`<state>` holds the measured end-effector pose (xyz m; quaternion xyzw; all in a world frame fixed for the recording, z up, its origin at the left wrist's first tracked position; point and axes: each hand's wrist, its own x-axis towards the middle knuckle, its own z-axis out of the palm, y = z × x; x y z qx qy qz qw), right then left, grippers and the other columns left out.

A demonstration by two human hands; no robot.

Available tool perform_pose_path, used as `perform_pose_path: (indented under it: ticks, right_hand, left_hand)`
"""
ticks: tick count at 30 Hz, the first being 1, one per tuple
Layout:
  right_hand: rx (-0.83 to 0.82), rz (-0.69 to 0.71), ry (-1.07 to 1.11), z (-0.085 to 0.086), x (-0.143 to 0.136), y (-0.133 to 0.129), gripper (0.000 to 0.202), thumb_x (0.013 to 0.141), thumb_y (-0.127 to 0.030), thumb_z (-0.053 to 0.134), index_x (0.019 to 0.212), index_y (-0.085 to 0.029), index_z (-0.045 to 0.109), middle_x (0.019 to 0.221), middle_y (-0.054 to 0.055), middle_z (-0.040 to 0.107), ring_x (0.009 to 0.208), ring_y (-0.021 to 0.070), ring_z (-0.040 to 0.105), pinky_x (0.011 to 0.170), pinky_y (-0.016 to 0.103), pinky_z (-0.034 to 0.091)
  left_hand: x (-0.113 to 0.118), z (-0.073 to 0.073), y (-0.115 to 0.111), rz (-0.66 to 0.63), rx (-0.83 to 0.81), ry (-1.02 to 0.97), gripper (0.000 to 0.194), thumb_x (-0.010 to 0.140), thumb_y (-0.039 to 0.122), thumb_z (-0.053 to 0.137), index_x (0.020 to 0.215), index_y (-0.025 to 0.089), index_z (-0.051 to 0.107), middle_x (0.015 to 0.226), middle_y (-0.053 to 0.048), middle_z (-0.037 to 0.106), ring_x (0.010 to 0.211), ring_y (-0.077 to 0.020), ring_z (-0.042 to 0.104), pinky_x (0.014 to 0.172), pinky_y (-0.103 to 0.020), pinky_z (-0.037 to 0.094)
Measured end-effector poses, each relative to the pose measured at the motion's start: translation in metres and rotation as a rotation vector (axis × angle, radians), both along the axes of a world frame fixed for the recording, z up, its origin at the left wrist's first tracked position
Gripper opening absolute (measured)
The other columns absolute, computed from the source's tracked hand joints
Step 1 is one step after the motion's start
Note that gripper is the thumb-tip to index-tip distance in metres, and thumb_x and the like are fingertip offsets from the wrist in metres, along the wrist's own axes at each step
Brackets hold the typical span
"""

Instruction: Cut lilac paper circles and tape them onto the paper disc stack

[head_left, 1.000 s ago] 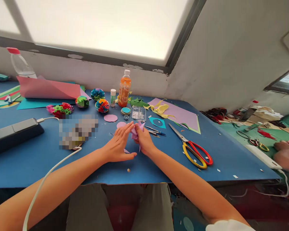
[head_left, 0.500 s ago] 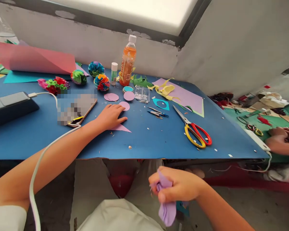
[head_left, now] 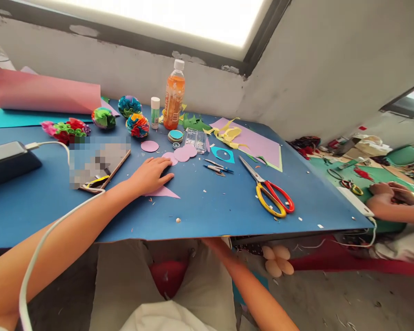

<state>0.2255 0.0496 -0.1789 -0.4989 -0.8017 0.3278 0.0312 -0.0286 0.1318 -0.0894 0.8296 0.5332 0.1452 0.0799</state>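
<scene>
My left hand (head_left: 152, 175) lies flat on the blue table, fingers stretched out and holding nothing. Its fingertips reach the nearest of several pink-purple paper circles (head_left: 181, 154), which overlap in a short row. From beneath the palm sticks out a pointed pink paper scrap (head_left: 167, 192). One separate paper circle (head_left: 149, 146) sits just beyond the fingers. Under the table's front edge my right hand (head_left: 212, 242) is hidden; only the wrist and forearm show, so its fingers and anything in them cannot be seen.
Scissors (head_left: 271, 195) with red and yellow handles lie at the right, near a compass (head_left: 219, 166). Behind stand an orange drink bottle (head_left: 174, 99), a glue stick (head_left: 155, 112) and paper flower balls (head_left: 138, 125). A white cable (head_left: 43, 246) crosses my left arm. Another person's hands (head_left: 388, 193) are at the right.
My right hand, which held crumpled purple paper above my lap, has gone under the table edge. The paper circles have shifted into an overlapping row. The camera view has turned slightly.
</scene>
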Motion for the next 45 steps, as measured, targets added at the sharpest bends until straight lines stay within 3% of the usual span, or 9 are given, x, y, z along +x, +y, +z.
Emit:
perform_pose_path:
  ticks: [4,6,11,14,20,28,33,38,45]
  right_hand:
    - [-0.354,0.464,0.004,0.043,-0.012,-0.032,0.044,0.066,-0.037,0.078,0.107,-0.027,0.068,0.101,-0.002,0.073,0.086,0.0166,0.069,0.071,0.02,0.052]
    - [-0.591,0.885,0.116,0.082,-0.02,-0.034,0.042,0.085,-0.033,0.06,0.125,-0.021,0.058,0.116,0.003,0.068,0.099,0.0146,0.066,0.082,0.018,0.048]
    - [0.182,0.451,0.065,0.154,-0.042,0.046,0.03,0.09,-0.037,0.051,0.113,-0.023,0.064,0.112,0.003,0.069,0.102,0.0182,0.064,0.09,0.029,0.047]
    - [0.536,0.069,-0.08,0.148,-0.045,0.123,0.036,0.09,-0.024,0.047,0.124,-0.015,0.056,0.131,0.014,0.056,0.124,0.0283,0.047,0.105,0.045,0.035]
    - [0.537,-0.141,-0.202,0.118,-0.016,0.205,0.034,0.09,-0.033,0.055,0.119,-0.017,0.054,0.121,0.009,0.056,0.103,0.0213,0.058,0.086,0.043,0.05]
    - [0.676,-0.239,-0.156,0.123,-0.01,0.191,0.038,0.096,-0.023,0.033,0.123,-0.015,0.058,0.121,0.015,0.063,0.113,0.0285,0.057,0.095,0.046,0.044]
    - [0.637,0.016,-0.08,0.106,-0.05,0.171,0.038,0.093,-0.023,0.039,0.126,-0.019,0.058,0.137,0.007,0.053,0.127,0.0202,0.048,0.106,0.033,0.037]
    - [0.569,0.181,-0.045,0.09,-0.062,0.157,0.045,0.09,-0.026,0.045,0.13,-0.008,0.053,0.14,0.018,0.046,0.133,0.0292,0.039,0.111,0.045,0.03]
    - [0.537,0.355,0.121,0.098,-0.054,0.148,0.034,0.089,-0.02,0.046,0.118,-0.013,0.063,0.127,0.013,0.06,0.122,0.0241,0.053,0.104,0.039,0.039]
  left_hand:
    - [0.002,-0.002,0.001,0.005,0.004,-0.02,0.048,0.089,0.044,0.037,0.125,0.015,0.052,0.136,-0.012,0.052,0.126,-0.026,0.047,0.107,-0.045,0.034]
    - [0.002,-0.002,0.002,0.011,0.002,-0.024,0.047,0.089,0.044,0.038,0.125,0.017,0.052,0.137,-0.011,0.052,0.126,-0.0257,0.047,0.108,-0.046,0.032]
    - [0.003,-0.001,0.0,0.004,-0.001,-0.012,0.046,0.09,0.041,0.037,0.127,0.017,0.05,0.139,-0.012,0.05,0.129,-0.0245,0.044,0.109,-0.044,0.031]
    - [0.003,-0.001,-0.001,0.002,0.0,-0.002,0.047,0.091,0.04,0.036,0.129,0.016,0.048,0.139,-0.013,0.049,0.13,-0.0249,0.043,0.109,-0.044,0.029]
    - [0.007,-0.001,-0.004,0.023,0.002,0.018,0.051,0.092,0.042,0.035,0.133,0.014,0.044,0.143,-0.014,0.045,0.132,-0.0269,0.041,0.109,-0.048,0.029]
    - [0.006,0.013,-0.013,0.058,0.008,0.051,0.041,0.09,0.041,0.04,0.118,0.017,0.057,0.124,-0.012,0.062,0.116,-0.0271,0.056,0.103,-0.045,0.037]
    - [0.002,0.013,-0.001,0.2,0.026,0.049,0.043,0.089,0.035,0.039,0.125,0.014,0.053,0.129,-0.012,0.057,0.12,-0.0254,0.052,0.101,-0.036,0.04]
    - [0.004,0.0,0.016,0.423,0.002,0.063,0.063,0.09,0.045,0.036,0.138,0.004,0.034,0.147,-0.023,0.033,0.138,-0.0361,0.028,0.108,-0.054,0.027]
    - [0.003,0.0,0.009,0.302,0.012,-0.007,0.043,0.091,0.033,0.039,0.128,0.016,0.051,0.139,-0.013,0.05,0.131,-0.0275,0.042,0.109,-0.051,0.027]
